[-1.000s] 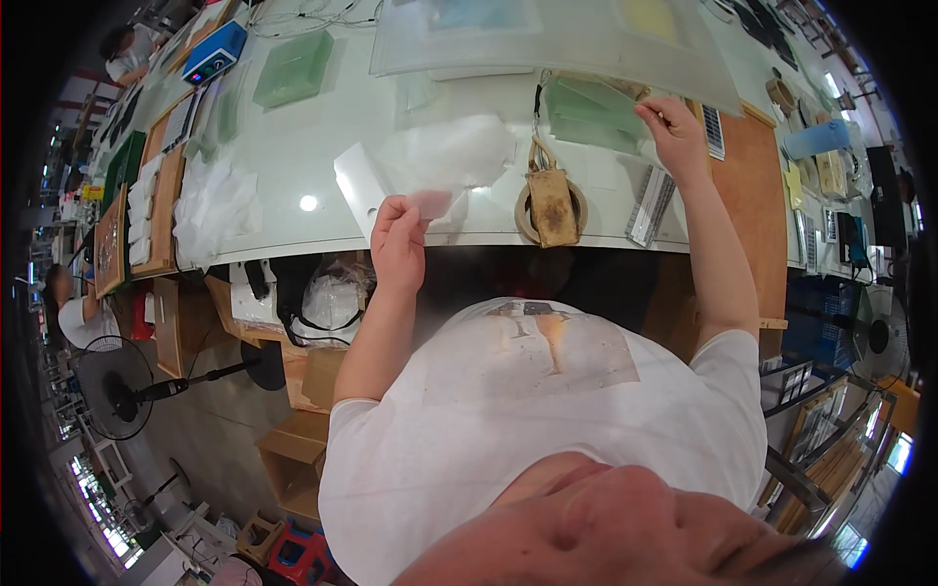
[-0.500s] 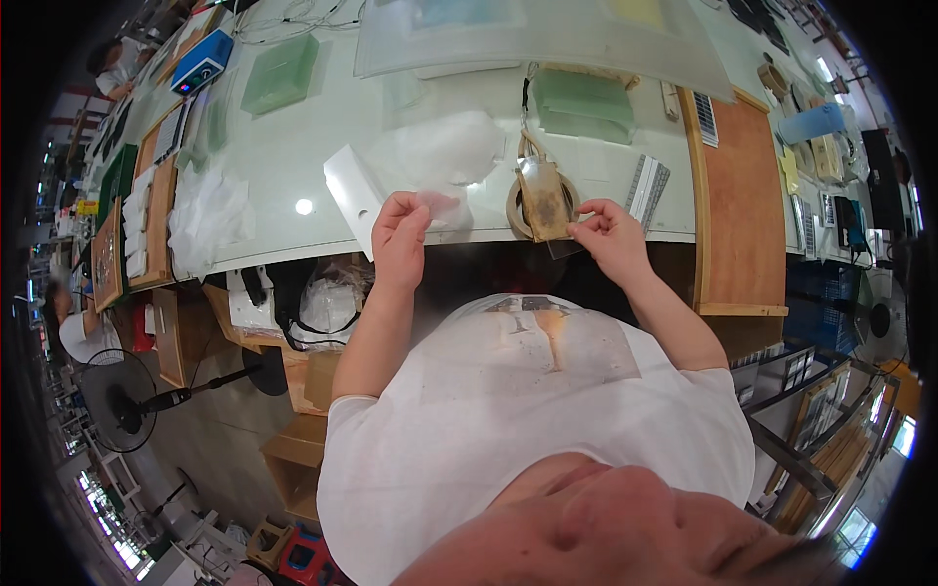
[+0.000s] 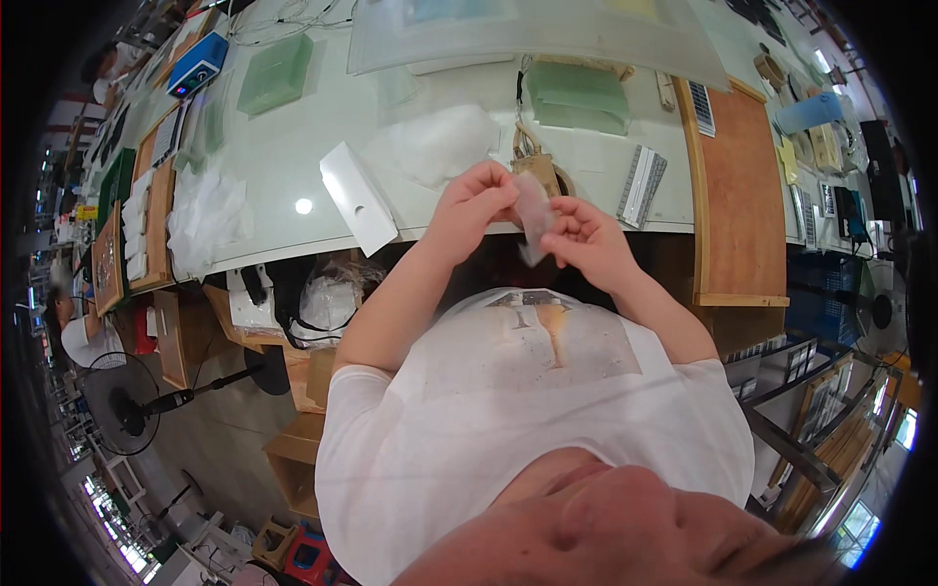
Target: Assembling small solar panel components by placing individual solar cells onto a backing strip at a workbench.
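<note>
My left hand [image 3: 473, 213] is closed, with its fingertips pinching a thin, cloudy translucent film piece [image 3: 533, 213]. On the other side of that piece, my right hand [image 3: 589, 240] grips its edge between thumb and fingers. Both hands are close together just over the table's front edge. Behind them stands a small tan block-like device [image 3: 533, 168] with a cable running away from it, partly hidden by my fingers. The edge of a brown ring [image 3: 565, 184] shows beside the device. A long white box [image 3: 358, 200] lies left of my left hand.
Crumpled clear film [image 3: 445, 142] lies beyond my hands, and more plastic [image 3: 208, 217] at the left edge. Green translucent sheets [image 3: 578, 101] sit at the back. A large translucent panel [image 3: 537, 39] overhangs the far side. Grey strips [image 3: 642, 186] and a wooden board [image 3: 743, 186] flank the right.
My left hand has moved right with the film piece, toward my right hand. The right hand has come off the tan device and now grips the film. My hands are nearly together.
</note>
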Motion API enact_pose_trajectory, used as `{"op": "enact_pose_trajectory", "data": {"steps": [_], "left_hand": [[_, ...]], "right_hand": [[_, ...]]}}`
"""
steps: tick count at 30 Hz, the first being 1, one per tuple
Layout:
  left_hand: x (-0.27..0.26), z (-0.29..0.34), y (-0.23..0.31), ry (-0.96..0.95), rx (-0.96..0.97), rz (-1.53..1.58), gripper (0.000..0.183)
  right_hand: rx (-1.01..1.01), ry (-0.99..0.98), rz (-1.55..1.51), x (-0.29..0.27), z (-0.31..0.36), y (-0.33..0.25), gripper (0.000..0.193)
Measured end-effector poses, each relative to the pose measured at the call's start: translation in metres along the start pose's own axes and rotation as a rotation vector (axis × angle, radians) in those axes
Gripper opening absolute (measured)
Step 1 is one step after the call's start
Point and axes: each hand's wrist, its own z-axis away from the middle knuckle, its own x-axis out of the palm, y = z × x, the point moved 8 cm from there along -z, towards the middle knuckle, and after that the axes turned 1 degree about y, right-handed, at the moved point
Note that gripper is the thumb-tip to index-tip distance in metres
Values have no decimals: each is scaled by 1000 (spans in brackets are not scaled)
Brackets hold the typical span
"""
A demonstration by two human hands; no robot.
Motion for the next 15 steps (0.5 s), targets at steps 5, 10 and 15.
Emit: {"op": "enact_pose_trajectory", "data": {"steps": [5,10,15], "left_hand": [[-19,-26,14,243,110,-742,18],[-23,-44,22,335,24,-1171,22],[-19,-56,24,325,41,-1352,21]], "right_hand": [[119,216,-34,-26,3,-4,37],[110,337,156,-38,3,2,32],[75,400,295,-42,0,3,29]]}}
